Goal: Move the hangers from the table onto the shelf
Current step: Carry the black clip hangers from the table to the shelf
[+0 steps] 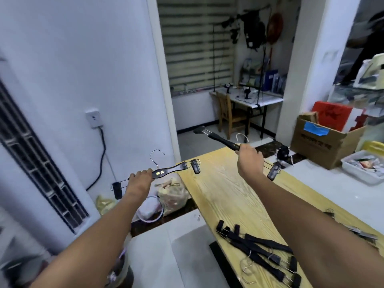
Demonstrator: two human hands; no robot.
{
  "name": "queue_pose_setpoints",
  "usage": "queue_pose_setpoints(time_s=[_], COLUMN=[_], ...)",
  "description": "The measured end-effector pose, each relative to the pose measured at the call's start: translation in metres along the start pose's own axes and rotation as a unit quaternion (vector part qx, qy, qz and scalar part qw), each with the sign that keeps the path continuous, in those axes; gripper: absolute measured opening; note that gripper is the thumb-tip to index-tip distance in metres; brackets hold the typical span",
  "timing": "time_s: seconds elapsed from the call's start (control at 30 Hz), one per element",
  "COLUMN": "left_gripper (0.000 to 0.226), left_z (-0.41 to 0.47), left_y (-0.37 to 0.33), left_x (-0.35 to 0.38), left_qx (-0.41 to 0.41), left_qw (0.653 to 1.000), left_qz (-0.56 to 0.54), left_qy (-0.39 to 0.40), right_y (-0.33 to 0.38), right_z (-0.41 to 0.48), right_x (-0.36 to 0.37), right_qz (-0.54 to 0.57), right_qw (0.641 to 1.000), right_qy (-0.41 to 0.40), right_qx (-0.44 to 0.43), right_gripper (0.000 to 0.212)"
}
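Note:
My left hand (139,179) grips a black clip hanger (168,171) with a metal hook, held level in the air to the left of the yellow wooden table (224,196). My right hand (250,161) is closed around a second black clip hanger (220,139), raised over the table's far end, with one clip dangling to the right of the wrist. Several more black hangers (259,252) lie piled on the near part of the table. No shelf is identifiable in view.
Plastic bags (172,194) and a white bowl sit on the floor left of the table. A cardboard box (324,140) and a white tray (363,165) stand at the right. A doorway ahead opens on a room with a desk and wooden chair (228,113).

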State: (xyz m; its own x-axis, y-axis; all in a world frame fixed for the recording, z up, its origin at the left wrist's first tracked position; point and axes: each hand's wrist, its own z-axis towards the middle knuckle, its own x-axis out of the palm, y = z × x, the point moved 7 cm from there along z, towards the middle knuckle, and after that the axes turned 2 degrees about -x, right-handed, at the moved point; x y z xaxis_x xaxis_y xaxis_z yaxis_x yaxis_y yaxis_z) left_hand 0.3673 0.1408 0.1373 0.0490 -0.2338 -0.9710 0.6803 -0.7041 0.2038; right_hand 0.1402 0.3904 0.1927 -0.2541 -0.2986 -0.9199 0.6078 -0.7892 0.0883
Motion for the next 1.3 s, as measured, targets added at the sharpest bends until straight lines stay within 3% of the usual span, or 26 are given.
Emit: queue_pose_setpoints(time_s=[0.27, 0.43, 0.6, 0.73, 0.83, 0.97, 1.1, 1.17, 1.3], left_gripper=[0.029, 0.028, 0.038, 0.027, 0.032, 0.039, 0.039, 0.034, 0.032], left_z=[-0.081, -0.175, -0.298, -0.417, -0.514, -0.625, -0.709, -0.753, -0.821], left_y=[0.093, 0.152, 0.195, 0.215, 0.224, 0.218, 0.203, 0.195, 0.175], left_x=[-0.017, -0.020, -0.012, -0.015, -0.023, -0.040, -0.057, -0.063, -0.071], left_qx=[-0.119, -0.198, -0.306, -0.406, -0.469, -0.529, -0.587, -0.643, -0.703], left_qw=[0.991, 0.977, 0.947, 0.905, 0.873, 0.838, 0.799, 0.753, 0.698], left_qz=[0.044, -0.006, -0.009, -0.055, -0.077, -0.008, -0.011, -0.030, -0.054], left_qy=[0.036, 0.074, 0.101, 0.111, 0.106, 0.134, 0.129, 0.138, 0.126], right_y=[0.198, 0.305, 0.380, 0.430, 0.466, 0.487, 0.489, 0.486, 0.478], right_z=[-0.027, -0.090, -0.182, -0.278, -0.358, -0.463, -0.551, -0.586, -0.647], right_x=[-0.038, -0.058, -0.080, -0.097, -0.127, -0.163, -0.192, -0.203, -0.220], right_qz=[0.147, 0.238, 0.297, 0.298, 0.319, 0.345, 0.321, 0.319, 0.325], right_qw=[0.965, 0.911, 0.827, 0.751, 0.679, 0.600, 0.557, 0.540, 0.506], right_qy=[-0.033, -0.009, 0.055, 0.099, 0.102, 0.123, 0.107, 0.119, 0.141], right_qx=[-0.214, -0.337, -0.473, -0.580, -0.653, -0.711, -0.759, -0.770, -0.787], right_gripper=[0.022, 0.018, 0.015, 0.018, 0.025, 0.018, 0.015, 0.014, 0.018])
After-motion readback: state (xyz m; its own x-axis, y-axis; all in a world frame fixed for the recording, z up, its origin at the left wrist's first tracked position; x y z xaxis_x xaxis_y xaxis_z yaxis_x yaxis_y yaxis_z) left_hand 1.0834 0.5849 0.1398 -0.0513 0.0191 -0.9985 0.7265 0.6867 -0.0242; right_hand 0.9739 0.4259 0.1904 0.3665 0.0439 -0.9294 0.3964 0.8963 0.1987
